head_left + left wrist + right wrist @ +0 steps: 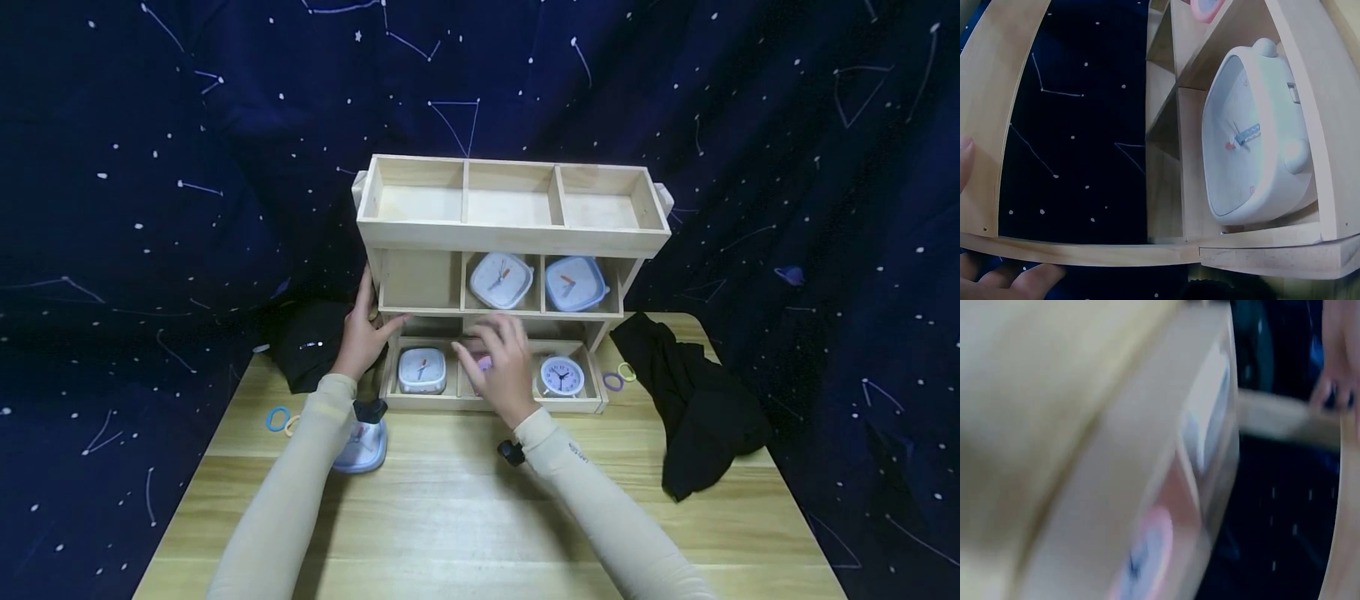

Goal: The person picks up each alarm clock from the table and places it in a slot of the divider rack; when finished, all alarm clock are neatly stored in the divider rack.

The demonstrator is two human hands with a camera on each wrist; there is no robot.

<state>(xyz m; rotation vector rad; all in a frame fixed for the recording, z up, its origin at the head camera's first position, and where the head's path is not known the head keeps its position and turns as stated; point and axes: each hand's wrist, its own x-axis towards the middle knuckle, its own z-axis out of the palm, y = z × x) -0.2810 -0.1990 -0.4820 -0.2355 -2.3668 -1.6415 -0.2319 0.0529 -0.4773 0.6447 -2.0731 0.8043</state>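
Observation:
My left hand (360, 337) grips the left side of a tiered wooden rack (517, 240), its thumb across the front and its fingers along the outer side. My right hand (498, 367), fingers bent and holding nothing visible, hovers before the bottom tier's middle compartment. It partly covers a pink alarm clock (1144, 556), blurred in the right wrist view. Left of that sits a white alarm clock (1235, 137); to its right stands a round white alarm clock (562, 377). The middle tier holds a white clock (501, 281) and a blue-rimmed clock (576, 283).
Another blue-rimmed clock (362, 450) lies on the wooden table (465, 517), partly under the left forearm. Black cloth (705, 417) lies at the right, and a black item (303, 346) at the left. Colored rings (277, 418) lie on both sides. A starry curtain (225, 125) hangs behind.

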